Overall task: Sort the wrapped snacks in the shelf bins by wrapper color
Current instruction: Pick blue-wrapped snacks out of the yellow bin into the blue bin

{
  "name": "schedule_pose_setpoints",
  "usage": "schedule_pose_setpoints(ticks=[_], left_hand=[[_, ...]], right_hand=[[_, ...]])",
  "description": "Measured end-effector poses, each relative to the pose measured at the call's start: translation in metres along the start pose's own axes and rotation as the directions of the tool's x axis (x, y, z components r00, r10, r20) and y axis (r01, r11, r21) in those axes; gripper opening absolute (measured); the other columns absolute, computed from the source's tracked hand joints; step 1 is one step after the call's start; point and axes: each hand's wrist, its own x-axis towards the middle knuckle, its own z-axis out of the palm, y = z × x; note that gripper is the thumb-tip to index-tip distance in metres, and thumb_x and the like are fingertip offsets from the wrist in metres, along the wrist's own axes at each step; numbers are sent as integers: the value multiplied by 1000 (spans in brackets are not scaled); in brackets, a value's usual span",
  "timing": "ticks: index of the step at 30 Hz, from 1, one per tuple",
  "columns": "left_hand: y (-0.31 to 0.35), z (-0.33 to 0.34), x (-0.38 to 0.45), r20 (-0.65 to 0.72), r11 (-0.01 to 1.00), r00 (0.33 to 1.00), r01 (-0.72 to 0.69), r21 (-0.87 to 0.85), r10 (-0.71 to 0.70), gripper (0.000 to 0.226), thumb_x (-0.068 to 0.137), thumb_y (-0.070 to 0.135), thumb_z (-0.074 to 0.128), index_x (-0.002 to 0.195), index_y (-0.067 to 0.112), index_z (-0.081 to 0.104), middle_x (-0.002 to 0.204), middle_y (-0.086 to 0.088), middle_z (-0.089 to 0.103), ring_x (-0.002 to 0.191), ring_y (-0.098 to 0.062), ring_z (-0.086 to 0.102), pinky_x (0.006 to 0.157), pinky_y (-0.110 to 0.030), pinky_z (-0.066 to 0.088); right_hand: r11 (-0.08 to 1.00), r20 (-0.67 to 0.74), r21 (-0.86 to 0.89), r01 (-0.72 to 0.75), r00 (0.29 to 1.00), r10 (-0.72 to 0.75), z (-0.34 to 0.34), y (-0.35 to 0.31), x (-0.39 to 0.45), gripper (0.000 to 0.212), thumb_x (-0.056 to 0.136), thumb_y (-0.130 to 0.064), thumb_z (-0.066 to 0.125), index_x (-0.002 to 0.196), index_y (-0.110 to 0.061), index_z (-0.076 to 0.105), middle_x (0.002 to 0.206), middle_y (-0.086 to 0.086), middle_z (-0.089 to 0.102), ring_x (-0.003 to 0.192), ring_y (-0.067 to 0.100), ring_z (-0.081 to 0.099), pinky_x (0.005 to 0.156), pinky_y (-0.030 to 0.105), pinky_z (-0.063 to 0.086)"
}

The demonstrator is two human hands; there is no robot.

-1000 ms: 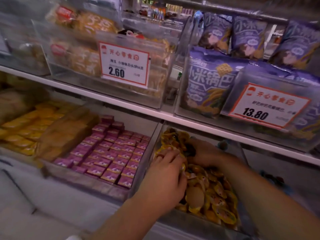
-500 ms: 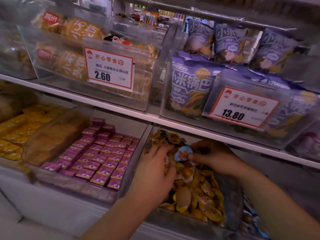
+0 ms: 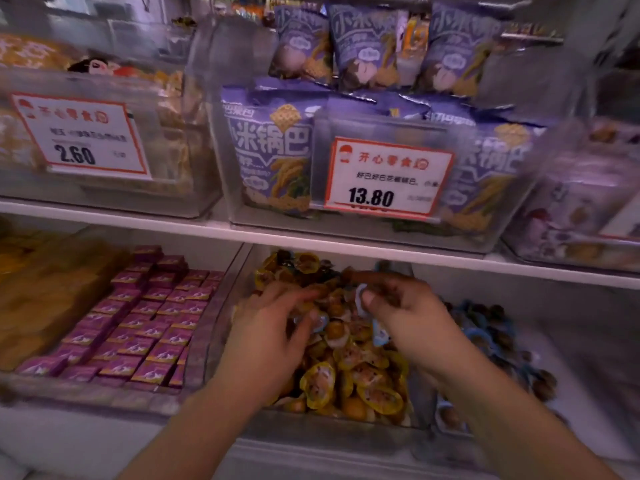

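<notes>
We have both hands in the middle bin (image 3: 332, 434) on the lower shelf, over the heap of yellow snacks (image 3: 349, 375). Our right hand (image 3: 412, 327) pinches a blue snack (image 3: 360, 299) between thumb and curled fingers; the wrapper shows just left of the thumb tip, above the yellow heap. Our left hand (image 3: 270, 334) has its fingers curled down into the pile, and a second blue wrapper (image 3: 317, 323) peeks out at the fingertips, touching them; blur keeps us from telling whether they truly pinch it. Another blue piece (image 3: 379, 332) lies loose among the yellow ones between our hands. To the right, in the next bin, sit more blue snacks (image 3: 485, 334). To the left, pink packets (image 3: 138, 327) lie in rows in their own bin. Above, purple bags (image 3: 273, 150) stand behind a price tag (image 3: 388, 178) reading 13.80
</notes>
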Motion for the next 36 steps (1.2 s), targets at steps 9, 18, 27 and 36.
schedule_pose_setpoints(ticks=[9,18,27,36], left_hand=[[1,2,4,148,982,989,-58,178,32,18,80,46,64,90,34,74,94,18,70,105,-13,61,101,-40,40],[4,-5,2,8,994,999,-31,-106,32,36,80,16,79,107,37,69,102,19,61,98,2,59,86,-16,47],[44,5,-6,-94,889,996,-42,-455,-2,48,79,15,81,111,47,64,114,21,66,107,3,63,88,-9,46],[44,20,-8,137,949,971,-154,-277,198,42,92,54,45,127,37,60,135,23,52,129,3,47,107,-25,40]], right_hand=[[998,-26,45,-38,999,39,-9,-2,-3,33,81,-62,50,88,-35,67,70,17,66,39,23,60,42,27,46],[995,8,-22,-100,995,100,0,-9,-9,23,98,-11,50,96,-29,64,67,-5,66,65,36,63,58,49,56],[699,189,593,-399,913,361,29,-23,-26,21,93,-31,65,96,-12,72,76,-2,71,72,16,65,57,26,49],[965,-18,153,-214,975,219,-81,-9,-35,22,92,-28,66,73,-18,73,68,0,65,64,13,63,57,24,49]])
